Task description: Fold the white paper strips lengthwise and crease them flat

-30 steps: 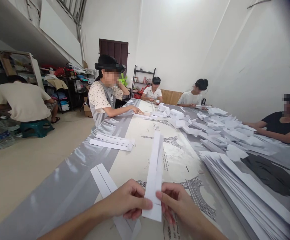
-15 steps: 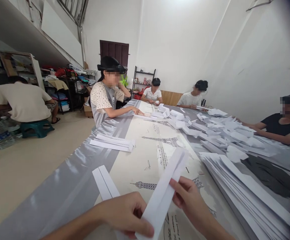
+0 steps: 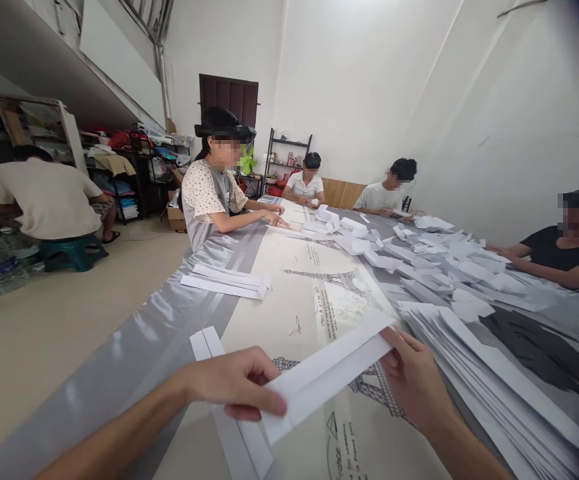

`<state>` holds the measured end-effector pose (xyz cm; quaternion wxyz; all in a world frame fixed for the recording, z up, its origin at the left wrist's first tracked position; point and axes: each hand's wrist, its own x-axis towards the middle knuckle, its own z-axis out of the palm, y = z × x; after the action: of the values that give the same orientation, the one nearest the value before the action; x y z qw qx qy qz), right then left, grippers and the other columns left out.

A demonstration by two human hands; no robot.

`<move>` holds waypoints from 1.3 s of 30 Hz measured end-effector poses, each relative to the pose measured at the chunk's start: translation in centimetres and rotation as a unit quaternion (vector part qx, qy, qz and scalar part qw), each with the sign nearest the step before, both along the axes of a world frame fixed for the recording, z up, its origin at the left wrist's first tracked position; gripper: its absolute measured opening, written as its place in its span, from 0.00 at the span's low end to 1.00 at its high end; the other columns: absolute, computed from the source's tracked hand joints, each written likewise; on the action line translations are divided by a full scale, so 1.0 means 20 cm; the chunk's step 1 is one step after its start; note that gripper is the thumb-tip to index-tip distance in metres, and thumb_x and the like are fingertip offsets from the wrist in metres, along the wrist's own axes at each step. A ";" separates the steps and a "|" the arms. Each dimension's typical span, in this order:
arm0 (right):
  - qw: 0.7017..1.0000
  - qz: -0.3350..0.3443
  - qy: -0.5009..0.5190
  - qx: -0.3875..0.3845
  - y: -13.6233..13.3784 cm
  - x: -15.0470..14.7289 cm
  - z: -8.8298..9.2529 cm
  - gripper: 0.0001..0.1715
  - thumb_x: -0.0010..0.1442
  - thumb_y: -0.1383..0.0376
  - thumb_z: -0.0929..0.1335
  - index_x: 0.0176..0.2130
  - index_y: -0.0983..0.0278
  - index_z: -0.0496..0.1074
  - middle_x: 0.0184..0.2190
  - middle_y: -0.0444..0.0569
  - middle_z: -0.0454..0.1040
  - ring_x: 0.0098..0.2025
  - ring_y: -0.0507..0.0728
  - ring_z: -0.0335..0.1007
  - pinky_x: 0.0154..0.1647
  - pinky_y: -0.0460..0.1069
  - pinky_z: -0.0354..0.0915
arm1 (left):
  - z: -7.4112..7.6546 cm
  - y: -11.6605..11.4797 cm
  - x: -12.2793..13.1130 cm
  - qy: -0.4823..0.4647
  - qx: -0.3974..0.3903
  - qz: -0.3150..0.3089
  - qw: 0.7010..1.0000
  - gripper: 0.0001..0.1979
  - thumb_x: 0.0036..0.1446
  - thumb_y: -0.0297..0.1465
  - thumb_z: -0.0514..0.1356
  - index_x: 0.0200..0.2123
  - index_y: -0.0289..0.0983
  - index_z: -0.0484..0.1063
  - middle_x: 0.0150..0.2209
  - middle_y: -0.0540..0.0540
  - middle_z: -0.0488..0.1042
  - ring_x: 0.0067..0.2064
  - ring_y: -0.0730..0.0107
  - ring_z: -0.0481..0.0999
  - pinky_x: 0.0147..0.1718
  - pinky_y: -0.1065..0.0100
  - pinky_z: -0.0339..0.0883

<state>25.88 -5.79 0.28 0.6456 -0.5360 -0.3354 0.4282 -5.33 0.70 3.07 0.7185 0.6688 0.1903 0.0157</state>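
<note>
A folded strip of white paper (image 3: 334,377) is stretched between my two hands above the table, its right end higher than its left. My left hand (image 3: 242,387) pinches the near left end, thumb on top. At the far right end, my right hand (image 3: 414,373) grips the strip's edge between thumb and fingers. Beneath my left wrist lies another folded paper strip (image 3: 236,437) on the tablecloth, partly covered by the hand. Farther ahead, more folded strips (image 3: 224,281) rest together near the table's left side.
A stack of white paper sheets (image 3: 489,387) lies at the right, beside a dark cloth-like thing (image 3: 544,353). Behind it spreads a heap of folded papers (image 3: 434,260). A co-worker (image 3: 219,187) sits at the left edge of the printed tablecloth (image 3: 269,313); several other people are around.
The held strip has turned from steep to a flatter slant. My right hand has moved right to its far end, and my left hand has risen slightly to the left.
</note>
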 end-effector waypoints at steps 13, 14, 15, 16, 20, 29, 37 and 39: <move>0.999 -0.017 0.019 0.035 0.01 -0.01 0.00 0.22 0.57 0.50 0.76 0.26 0.61 0.68 0.22 0.39 0.53 0.23 0.51 0.47 0.20 0.47 0.51 | -0.04 0.10 -0.03 -0.019 0.083 0.150 0.985 0.26 0.60 0.45 0.63 0.18 0.34 0.67 0.18 0.49 0.68 0.18 0.80 0.54 0.19 0.69 0.44; 0.999 -0.004 0.032 0.043 0.01 -0.03 0.00 0.20 0.58 0.49 0.75 0.30 0.61 0.71 0.24 0.40 0.57 0.24 0.51 0.50 0.21 0.47 0.53 | -0.05 0.08 -0.01 -0.033 0.084 0.174 0.981 0.25 0.61 0.45 0.62 0.19 0.33 0.69 0.19 0.49 0.69 0.18 0.80 0.55 0.20 0.70 0.45; 0.998 0.016 0.040 0.047 0.00 -0.06 0.00 0.19 0.59 0.48 0.74 0.35 0.60 0.75 0.27 0.42 0.61 0.25 0.51 0.53 0.21 0.46 0.54 | -0.05 0.06 0.01 -0.048 0.091 0.202 0.974 0.25 0.62 0.45 0.62 0.20 0.32 0.71 0.19 0.49 0.69 0.19 0.80 0.56 0.21 0.70 0.46; 0.997 0.048 0.033 0.047 -0.01 -0.10 0.00 0.20 0.60 0.47 0.73 0.42 0.59 0.76 0.30 0.44 0.65 0.27 0.51 0.57 0.22 0.46 0.57 | -0.06 0.04 0.04 -0.061 0.099 0.229 0.967 0.24 0.63 0.45 0.61 0.22 0.32 0.73 0.20 0.49 0.70 0.19 0.80 0.57 0.21 0.71 0.48; 0.972 0.220 -0.085 0.007 -0.06 -0.28 -0.01 0.21 0.60 0.48 0.73 0.42 0.62 0.77 0.30 0.46 0.71 0.28 0.52 0.63 0.27 0.47 0.63 | -0.10 -0.04 0.14 -0.074 0.119 0.256 0.956 0.21 0.60 0.46 0.62 0.31 0.32 0.79 0.27 0.47 0.75 0.20 0.78 0.66 0.21 0.73 0.56; 0.948 0.294 -0.124 0.006 -0.08 -0.35 -0.07 0.19 0.62 0.49 0.72 0.39 0.62 0.72 0.34 0.48 0.74 0.35 0.57 0.71 0.28 0.47 0.67 | -0.15 -0.11 0.20 -0.081 0.087 0.233 0.965 0.18 0.56 0.43 0.67 0.33 0.30 0.83 0.31 0.43 0.80 0.21 0.76 0.72 0.21 0.74 0.58; 0.916 0.353 -0.192 0.003 -0.07 -0.31 -0.03 0.17 0.63 0.52 0.71 0.35 0.62 0.80 0.32 0.46 0.69 0.26 0.50 0.61 0.27 0.47 0.63 | -0.14 -0.05 0.13 -0.034 0.090 0.153 0.984 0.18 0.55 0.43 0.67 0.32 0.31 0.81 0.27 0.45 0.79 0.21 0.76 0.70 0.21 0.74 0.62; 0.911 0.356 -0.210 0.002 -0.08 -0.30 -0.01 0.17 0.64 0.52 0.70 0.37 0.61 0.81 0.33 0.46 0.68 0.27 0.51 0.62 0.28 0.48 0.64 | -0.15 -0.05 0.12 -0.009 0.085 0.125 0.988 0.17 0.55 0.43 0.68 0.31 0.32 0.81 0.26 0.45 0.78 0.20 0.77 0.69 0.19 0.75 0.58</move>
<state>19.84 -7.30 0.09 0.3663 -0.4571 -0.6327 0.5066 -3.00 -0.21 0.10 0.6530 0.6982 0.2642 0.1274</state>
